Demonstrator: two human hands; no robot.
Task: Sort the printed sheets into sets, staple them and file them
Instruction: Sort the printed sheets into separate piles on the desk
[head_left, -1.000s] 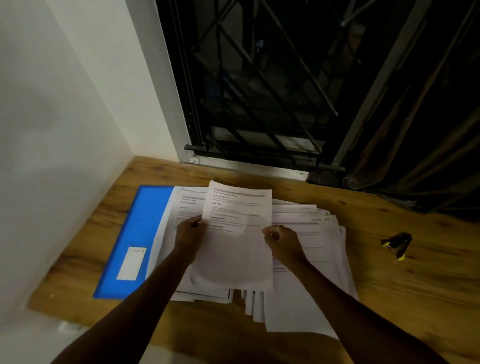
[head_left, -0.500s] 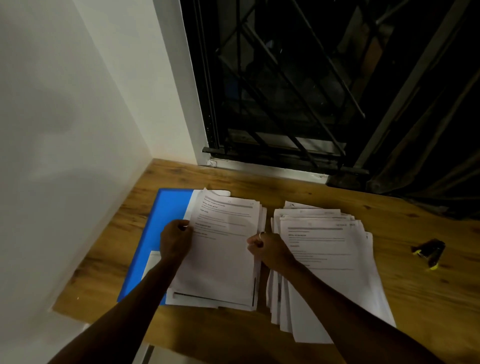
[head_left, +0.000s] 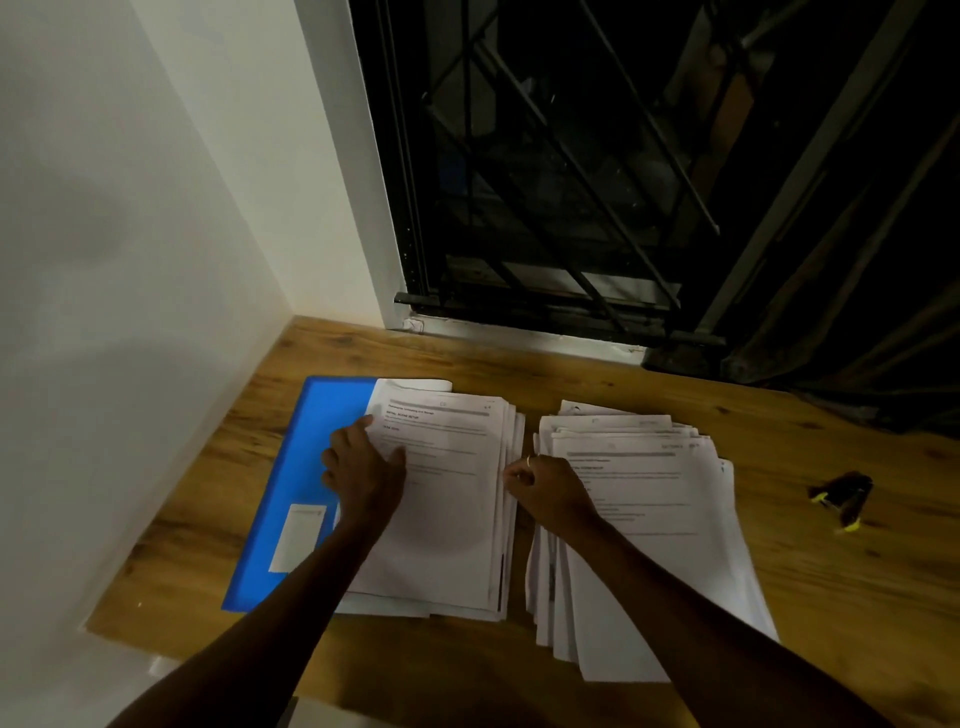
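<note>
Left stack of sheets (head_left: 447, 499), partly over blue folder (head_left: 306, 467) on wooden table (head_left: 519, 369): left hand (head_left: 363, 467) flat on its left edge, fingers straight; right hand (head_left: 545, 491) curled at its right edge, grip indiscernible.

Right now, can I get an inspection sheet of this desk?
Surface: wooden desk, set in a wall corner.
Job's things: left stack lies partly on the blue folder; right stack is fanned and lies apart from it; stapler lies far right, untouched.
Clutter: nothing seen.
Grips: left hand lies flat on the left stack; right hand is curled at that stack's right edge, hold unclear.
Cables: nothing seen.
Surroundings: white wall on the left; dark barred window behind.
</note>
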